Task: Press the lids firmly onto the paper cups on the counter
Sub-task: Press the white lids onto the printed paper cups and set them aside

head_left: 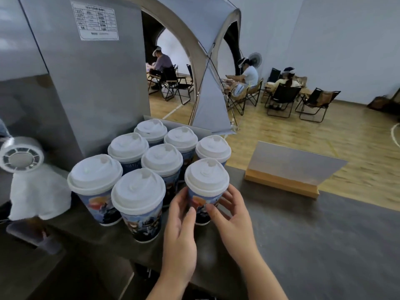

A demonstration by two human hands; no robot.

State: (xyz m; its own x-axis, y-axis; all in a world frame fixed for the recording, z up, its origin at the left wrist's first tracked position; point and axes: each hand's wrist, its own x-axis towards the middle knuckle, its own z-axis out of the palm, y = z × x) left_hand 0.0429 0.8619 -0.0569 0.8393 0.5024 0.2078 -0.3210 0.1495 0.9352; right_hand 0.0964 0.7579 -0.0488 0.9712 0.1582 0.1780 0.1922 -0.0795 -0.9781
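Several printed paper cups with white domed lids stand clustered on the dark counter [324,245]. The front-right cup [202,202] carries its lid [206,175] on top. My left hand [180,226] holds this cup's left side, thumb across the front. My right hand [232,221] grips its right side, fingers curled behind and thumb on the printed front. Next to it stand another lidded cup [138,193] in front and one [94,174] further left.
A tall grey metal machine [93,94] rises behind the cups. A white cloth [39,191] hangs at the left under a round fitting [20,158]. A wooden-based sign holder [290,169] stands at the right. People sit on folding chairs beyond the counter.
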